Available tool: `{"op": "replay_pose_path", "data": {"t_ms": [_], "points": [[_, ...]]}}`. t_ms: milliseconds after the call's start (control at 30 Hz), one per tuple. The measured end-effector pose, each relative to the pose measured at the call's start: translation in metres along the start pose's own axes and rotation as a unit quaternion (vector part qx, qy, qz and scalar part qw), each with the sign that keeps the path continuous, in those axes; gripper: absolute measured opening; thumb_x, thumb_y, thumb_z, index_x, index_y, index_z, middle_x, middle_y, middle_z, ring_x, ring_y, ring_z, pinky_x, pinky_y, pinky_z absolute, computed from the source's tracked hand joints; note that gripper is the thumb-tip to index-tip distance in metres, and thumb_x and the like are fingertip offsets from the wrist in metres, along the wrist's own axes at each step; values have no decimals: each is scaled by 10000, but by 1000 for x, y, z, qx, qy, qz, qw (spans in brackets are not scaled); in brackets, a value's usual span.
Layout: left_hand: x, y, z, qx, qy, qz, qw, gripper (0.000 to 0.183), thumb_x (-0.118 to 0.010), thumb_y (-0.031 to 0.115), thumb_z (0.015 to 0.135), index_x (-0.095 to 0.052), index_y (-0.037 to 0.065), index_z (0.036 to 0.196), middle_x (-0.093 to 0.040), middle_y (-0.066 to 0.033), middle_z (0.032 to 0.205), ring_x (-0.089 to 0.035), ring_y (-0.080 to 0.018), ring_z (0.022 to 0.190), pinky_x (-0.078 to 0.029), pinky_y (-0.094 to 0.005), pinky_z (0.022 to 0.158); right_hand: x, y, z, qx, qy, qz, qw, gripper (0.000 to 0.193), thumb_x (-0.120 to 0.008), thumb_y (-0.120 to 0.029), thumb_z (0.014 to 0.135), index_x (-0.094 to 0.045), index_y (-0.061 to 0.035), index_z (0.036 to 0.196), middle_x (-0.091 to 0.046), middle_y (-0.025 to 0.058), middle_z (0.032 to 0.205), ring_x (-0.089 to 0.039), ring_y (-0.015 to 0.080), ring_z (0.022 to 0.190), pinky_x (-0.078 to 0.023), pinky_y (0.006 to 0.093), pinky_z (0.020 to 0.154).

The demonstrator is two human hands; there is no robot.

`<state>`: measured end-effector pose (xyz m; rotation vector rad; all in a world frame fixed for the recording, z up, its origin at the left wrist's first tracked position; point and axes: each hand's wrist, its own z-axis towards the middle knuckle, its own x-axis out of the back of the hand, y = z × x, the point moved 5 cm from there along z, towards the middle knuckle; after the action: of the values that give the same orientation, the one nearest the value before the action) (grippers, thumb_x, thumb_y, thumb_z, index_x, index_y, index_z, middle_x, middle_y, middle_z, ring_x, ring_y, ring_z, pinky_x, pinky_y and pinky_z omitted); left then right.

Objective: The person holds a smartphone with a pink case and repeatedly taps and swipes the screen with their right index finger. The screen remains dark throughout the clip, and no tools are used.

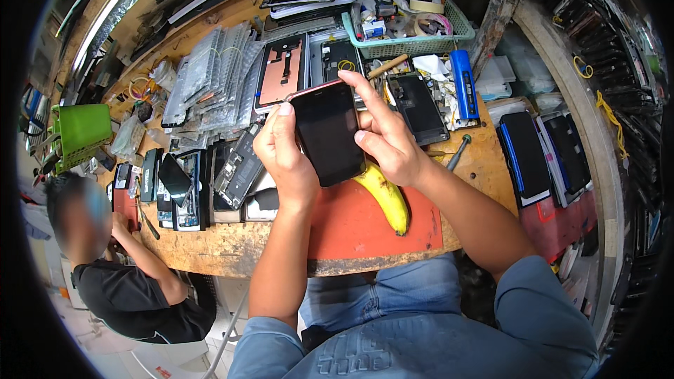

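Between my two hands is a smartphone [325, 137] with a dark, unlit screen, held up over the workbench. My left hand [284, 158] grips its left edge, the thumb lying along the upper left side. On the other side my right hand [393, 137] holds the right edge, with the index finger at the top corner and the thumb by the screen's side. Below the phone a yellow banana [386, 200] lies on a red mat [344, 228], its upper end hidden behind the phone.
Opened phones [239, 168] and bubble-wrap packs [210, 74] crowd the left. Behind stands a green basket [414, 45] of small parts. A blue electric screwdriver [463, 84] and a hand screwdriver [460, 152] lie right. Another person [133, 288] sits at the bench's left end.
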<state>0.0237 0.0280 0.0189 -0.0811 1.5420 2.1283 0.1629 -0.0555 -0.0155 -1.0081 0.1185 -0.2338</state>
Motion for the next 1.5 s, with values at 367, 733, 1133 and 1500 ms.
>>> {"op": "replay_pose_path", "data": {"t_ms": [367,733,1133,1500], "points": [[4,-3,2,23,-9,13,1000,344,-507,188,1104,-684,-26,901,-621,10,851,-498,-53,768,-415,-243,688,-6,-10,0,-22,-9,-13,1000,1000,-576,55,804,-176,-116,1704,-628,26,775,-579,80,652,-480,262,620],[4,-3,3,26,-6,-11,1000,328,-516,179,1099,-681,-26,903,-616,15,849,-493,-47,764,-410,-241,678,-8,-12,1,-21,-13,-13,1000,1019,-579,53,806,-145,-125,1711,-612,6,776,-568,70,641,-468,249,600],[5,-3,2,33,-24,-14,999,314,-529,174,1092,-710,-48,964,-647,0,893,-539,-57,801,-438,-234,720,-7,-13,0,-24,-14,-30,999,1026,-578,59,803,-142,-137,1711,-621,2,754,-560,72,632,-466,252,607],[3,-4,2,35,-12,-6,999,327,-515,202,1101,-698,-29,960,-631,4,859,-511,-57,756,-427,-239,687,-5,-10,-1,-6,4,-6,1000,941,-570,59,840,-216,-110,1695,-601,12,753,-520,70,629,-447,259,600]]}}
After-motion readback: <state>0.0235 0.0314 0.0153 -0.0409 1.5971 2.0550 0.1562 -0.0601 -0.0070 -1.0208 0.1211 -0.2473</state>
